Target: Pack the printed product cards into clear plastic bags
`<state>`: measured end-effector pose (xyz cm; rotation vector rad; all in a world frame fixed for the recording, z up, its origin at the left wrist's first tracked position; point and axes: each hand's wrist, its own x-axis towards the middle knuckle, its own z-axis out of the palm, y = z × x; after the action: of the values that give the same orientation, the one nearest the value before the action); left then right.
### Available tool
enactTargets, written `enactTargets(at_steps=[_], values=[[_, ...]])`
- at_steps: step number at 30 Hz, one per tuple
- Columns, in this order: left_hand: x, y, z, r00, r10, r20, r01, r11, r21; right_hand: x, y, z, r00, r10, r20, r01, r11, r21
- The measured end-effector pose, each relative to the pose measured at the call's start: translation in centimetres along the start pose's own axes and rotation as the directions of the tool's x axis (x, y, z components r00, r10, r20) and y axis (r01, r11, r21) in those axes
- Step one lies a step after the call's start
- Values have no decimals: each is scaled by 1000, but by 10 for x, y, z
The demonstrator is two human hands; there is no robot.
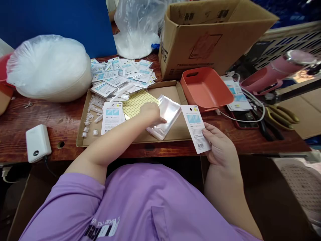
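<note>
My right hand [220,145] holds a white printed card [196,127] by its lower end, above the table's front edge. My left hand [150,112] rests palm-down on a stack of clear plastic sleeves [167,117] lying in a shallow cardboard tray [180,132]; whether it grips one I cannot tell. Beside the left hand lies a yellow dotted sheet [136,102]. A stack of the same white cards [112,117] sits to the left in the tray, with small white plastic pieces [91,112] beyond it.
A heap of packed cards [122,73] lies behind the tray. An orange bin [205,87], a large open carton [210,36], two filled plastic bags [50,67], a white box [37,142], cables and scissors [281,115] surround it on the wooden table [57,120].
</note>
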<state>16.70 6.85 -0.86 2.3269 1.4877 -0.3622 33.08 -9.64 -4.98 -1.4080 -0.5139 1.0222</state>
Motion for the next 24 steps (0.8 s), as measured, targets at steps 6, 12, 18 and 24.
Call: enactTargets(at_steps=[6,12,18,24], values=[[1,-7,-9,997,16,-74,-17,1000,-10,-1,1,-5,1000,5,4,-5,999,40],[-19,-22,-11,967,112,-230,-111,994,19,-2,-1,-4,1000,-9,21,8,999,39],[-44,-40,-8,952,-20,-306,-186,755,-629,-16,-5,7,972,84,219,-86,996,-2],[-79,-55,3,993,-20,-119,-120,-256,-959,-37,-6,44,722,270,638,-265,959,-106]])
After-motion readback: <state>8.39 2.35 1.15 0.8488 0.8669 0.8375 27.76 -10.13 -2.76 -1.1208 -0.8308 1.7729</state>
